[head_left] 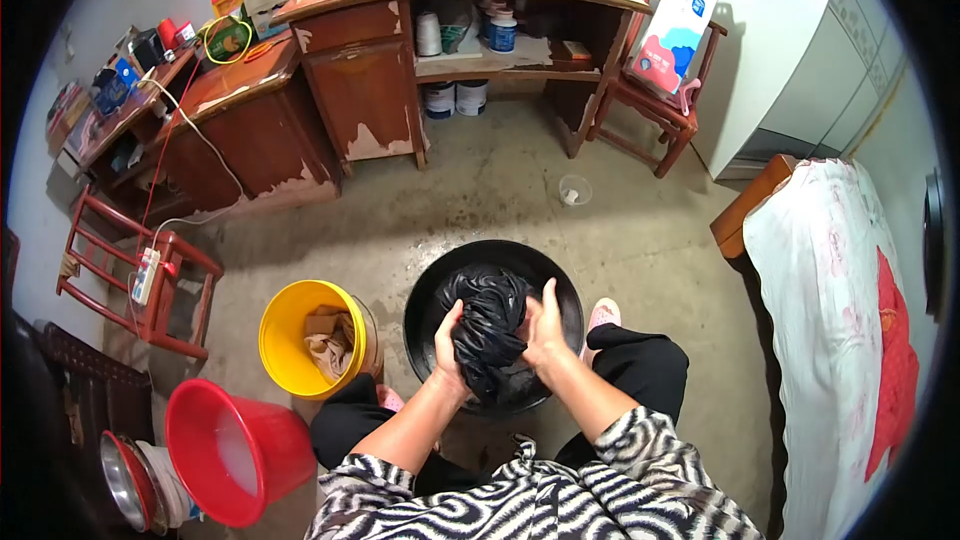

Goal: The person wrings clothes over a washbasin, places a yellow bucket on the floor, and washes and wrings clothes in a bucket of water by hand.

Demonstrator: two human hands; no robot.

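Note:
A bunched, wet-looking black cloth (486,325) is held between my two hands over a round black basin (568,295) on the floor. My left hand (449,352) grips the bundle's left side, thumb on top and the other fingers hidden by the cloth. Against its right side is my right hand (545,332), with the thumb raised and the fingers partly hidden at the cloth. Folds of the cloth hang down into the basin.
To the left stand a yellow bucket (275,325) with brownish cloth inside and a red bucket (285,445) holding cloudy liquid. A clear plastic cup (575,190) lies beyond the basin. A wooden desk (365,90) and a chair (650,110) are farther back; a covered bed (810,270) is right.

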